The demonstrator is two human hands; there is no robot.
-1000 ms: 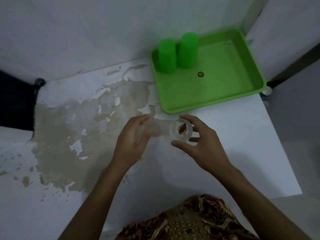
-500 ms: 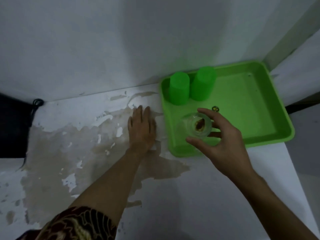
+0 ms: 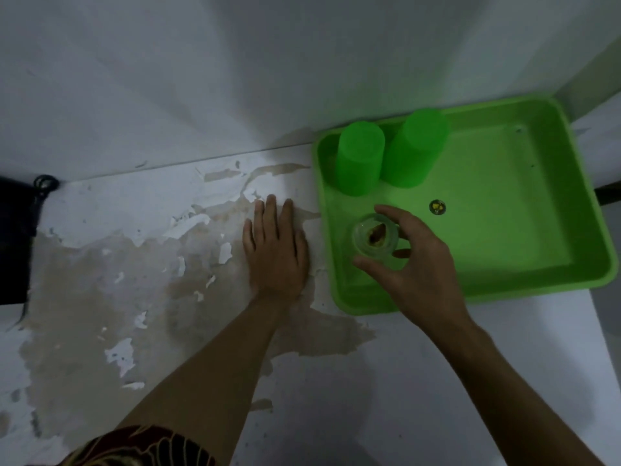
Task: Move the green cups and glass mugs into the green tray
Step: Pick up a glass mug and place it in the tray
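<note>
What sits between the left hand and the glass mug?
Head view: only a strip of worn tabletop and the tray's left rim separate the flat left hand from the glass mug in the right hand.

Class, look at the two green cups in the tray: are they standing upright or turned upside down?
Upside down. Both green cups show closed flat tops, with no open mouth visible, standing in the green tray at its far left corner.

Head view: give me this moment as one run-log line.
right hand: grips glass mug over green tray, near-left part | left hand: flat on table | green cups: two, inverted, far-left corner of tray
</note>
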